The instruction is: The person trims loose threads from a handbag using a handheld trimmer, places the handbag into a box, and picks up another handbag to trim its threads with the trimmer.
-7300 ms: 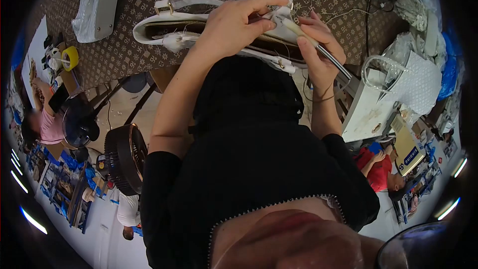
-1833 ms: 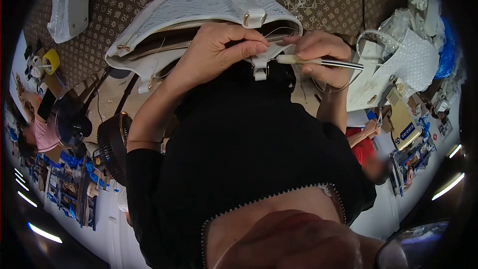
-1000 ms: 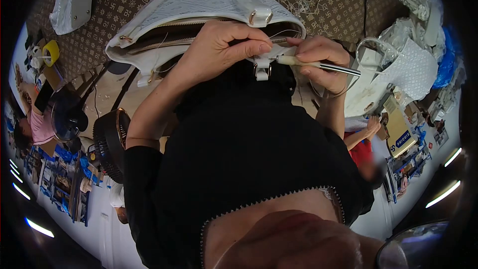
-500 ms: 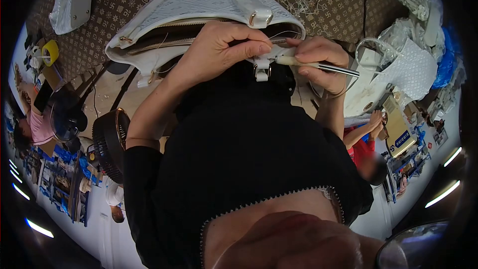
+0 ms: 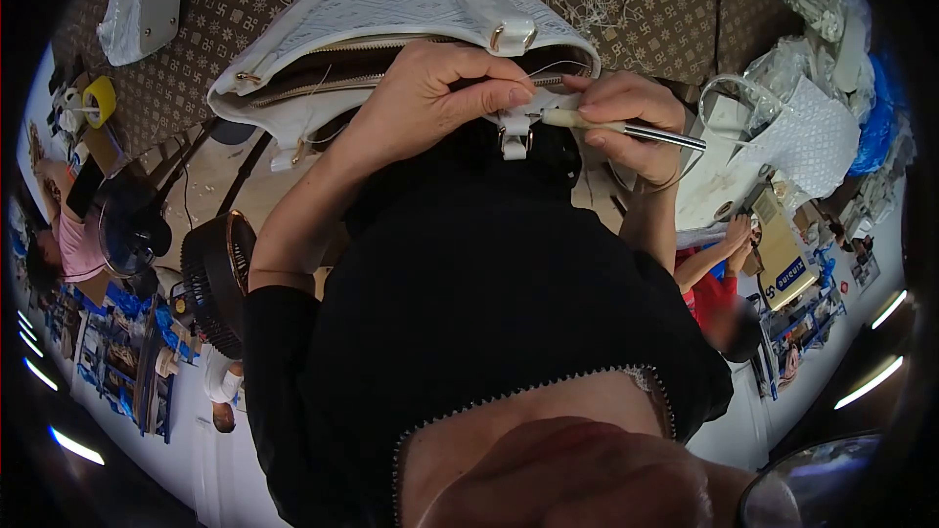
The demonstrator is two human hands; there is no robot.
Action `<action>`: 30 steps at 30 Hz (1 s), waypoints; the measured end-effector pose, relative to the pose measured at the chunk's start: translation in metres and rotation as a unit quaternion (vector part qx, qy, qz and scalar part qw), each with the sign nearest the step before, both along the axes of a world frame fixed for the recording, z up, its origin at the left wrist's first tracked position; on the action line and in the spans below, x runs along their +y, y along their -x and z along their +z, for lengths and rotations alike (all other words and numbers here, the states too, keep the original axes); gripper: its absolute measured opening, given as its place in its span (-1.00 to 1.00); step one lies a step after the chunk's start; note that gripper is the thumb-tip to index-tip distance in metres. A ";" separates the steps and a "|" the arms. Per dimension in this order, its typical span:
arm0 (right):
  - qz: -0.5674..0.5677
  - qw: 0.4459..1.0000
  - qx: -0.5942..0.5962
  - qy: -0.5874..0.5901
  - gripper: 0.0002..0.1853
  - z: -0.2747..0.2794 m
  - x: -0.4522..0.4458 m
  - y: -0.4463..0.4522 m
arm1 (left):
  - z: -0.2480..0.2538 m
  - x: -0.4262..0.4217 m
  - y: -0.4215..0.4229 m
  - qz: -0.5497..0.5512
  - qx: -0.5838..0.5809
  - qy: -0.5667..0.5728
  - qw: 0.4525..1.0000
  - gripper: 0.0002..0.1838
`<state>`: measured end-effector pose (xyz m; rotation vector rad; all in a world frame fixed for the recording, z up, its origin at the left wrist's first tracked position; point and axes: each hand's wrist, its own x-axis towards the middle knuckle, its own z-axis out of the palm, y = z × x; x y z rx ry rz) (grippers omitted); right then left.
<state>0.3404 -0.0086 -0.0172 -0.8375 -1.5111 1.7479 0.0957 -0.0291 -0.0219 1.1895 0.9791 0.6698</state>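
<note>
A white textured handbag (image 5: 391, 5) lies at the table's near edge, its zipped mouth facing me and partly open. My left hand (image 5: 430, 98) pinches thumb and forefinger together over the mouth's near edge; a thin thread runs beside the fingertips, and whatever the pinch holds is too small to tell. My right hand (image 5: 631, 122) grips a pen-like tool (image 5: 665, 138) with a pale front part and a metal shaft. The tool's tip points left, touching or very close to a white strap tab with a metal buckle (image 5: 515, 144). A clear-wrapped handle ring sits above.
Loose threads (image 5: 587, 0) lie on the patterned table cloth (image 5: 220, 49). A wrapped white piece (image 5: 147, 0) is at upper left. Plastic-wrapped bags (image 5: 807, 127) stand at right, a fan (image 5: 217, 279) at lower left. Other people are at both sides, including one in red (image 5: 712, 293).
Since the earliest frame, the handbag has turned to show its textured side, and the tool has swung to nearly level, lower by the buckle. Over the last second both hands have barely moved.
</note>
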 end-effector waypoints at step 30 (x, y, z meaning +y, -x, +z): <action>0.002 1.000 0.009 0.021 -0.80 0.002 -0.003 -0.001 | -0.003 -0.006 -0.001 0.012 -0.005 0.022 1.000 -0.77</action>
